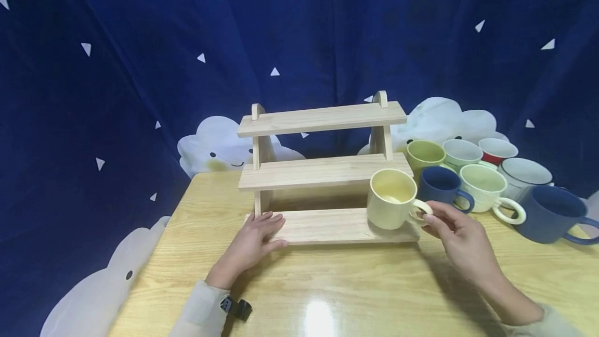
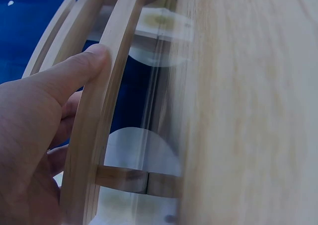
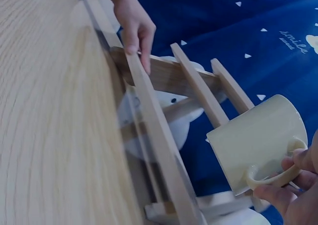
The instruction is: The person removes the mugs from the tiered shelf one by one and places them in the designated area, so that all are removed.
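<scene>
A three-tier wooden shelf rack [image 1: 323,170] stands on the table. At the left end of its bottom board, my left hand [image 1: 255,241] grips the wood, with the thumb along the front. The left wrist view shows that thumb on one face of the board [image 2: 107,76] and the other fingers behind it. My right hand [image 1: 460,241] pinches the ring handle of a pale yellow mug [image 1: 388,207] between thumb and fingers. The mug is upright over the right end of the bottom board. In the right wrist view, a gap shows between the mug [image 3: 258,140] and that board [image 3: 159,130].
Several mugs stand close together right of the rack, among them an olive mug [image 1: 426,152], a navy mug [image 1: 440,183], a cream mug [image 1: 482,183] and a large blue mug [image 1: 552,212]. A dark blue curtain [image 1: 299,25] hangs behind the table [image 1: 365,290].
</scene>
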The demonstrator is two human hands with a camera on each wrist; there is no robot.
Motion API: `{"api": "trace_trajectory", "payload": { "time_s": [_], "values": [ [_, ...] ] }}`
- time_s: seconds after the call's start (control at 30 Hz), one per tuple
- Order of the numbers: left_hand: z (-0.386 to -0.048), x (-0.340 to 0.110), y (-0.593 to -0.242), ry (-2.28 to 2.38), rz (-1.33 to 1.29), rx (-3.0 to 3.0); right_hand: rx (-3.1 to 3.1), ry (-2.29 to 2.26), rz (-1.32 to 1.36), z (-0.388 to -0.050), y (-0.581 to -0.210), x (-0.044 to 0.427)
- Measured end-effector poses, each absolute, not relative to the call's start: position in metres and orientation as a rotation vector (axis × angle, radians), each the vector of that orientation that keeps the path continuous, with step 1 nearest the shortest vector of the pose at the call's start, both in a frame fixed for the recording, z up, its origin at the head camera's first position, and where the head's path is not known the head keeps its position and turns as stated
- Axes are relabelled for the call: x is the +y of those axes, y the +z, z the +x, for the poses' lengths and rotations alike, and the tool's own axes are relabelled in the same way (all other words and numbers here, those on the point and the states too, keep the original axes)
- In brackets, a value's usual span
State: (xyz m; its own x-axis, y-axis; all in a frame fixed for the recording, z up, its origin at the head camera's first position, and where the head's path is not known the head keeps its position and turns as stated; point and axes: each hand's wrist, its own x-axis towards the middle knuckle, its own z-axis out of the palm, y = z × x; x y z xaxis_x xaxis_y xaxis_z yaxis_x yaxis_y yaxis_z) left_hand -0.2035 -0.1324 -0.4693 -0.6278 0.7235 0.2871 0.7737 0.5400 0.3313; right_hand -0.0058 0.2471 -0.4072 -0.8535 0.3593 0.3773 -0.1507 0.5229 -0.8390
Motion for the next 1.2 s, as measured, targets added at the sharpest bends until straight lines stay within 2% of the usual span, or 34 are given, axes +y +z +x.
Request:
{"api": "trace_trajectory", "payload": {
  "time_s": [0.53, 0.63, 0.77, 1.03, 1.2],
  "values": [
    [-0.202, -0.133, -0.472, -0.656, -1.28, -2.665, -2.134, 1.362, -0.14, 0.028, -0.407, 0.293],
    [-0.203, -0.133, -0.472, -0.657, -1.289, -2.662, -2.035, 1.496, -0.1, 0.037, -0.409, 0.307],
    [-0.202, -0.134, -0.471, -0.647, -1.293, -2.669, -1.876, 1.653, -0.032, 0.047, -0.417, 0.322],
    [-0.205, -0.134, -0.469, -0.636, -1.298, -2.645, -1.504, 1.816, 0.274, 0.053, -0.431, 0.352],
    [-0.206, -0.133, -0.468, -0.646, -1.299, -2.658, -1.515, 1.76, 0.3, 0.055, -0.463, 0.401]
  ]
}}
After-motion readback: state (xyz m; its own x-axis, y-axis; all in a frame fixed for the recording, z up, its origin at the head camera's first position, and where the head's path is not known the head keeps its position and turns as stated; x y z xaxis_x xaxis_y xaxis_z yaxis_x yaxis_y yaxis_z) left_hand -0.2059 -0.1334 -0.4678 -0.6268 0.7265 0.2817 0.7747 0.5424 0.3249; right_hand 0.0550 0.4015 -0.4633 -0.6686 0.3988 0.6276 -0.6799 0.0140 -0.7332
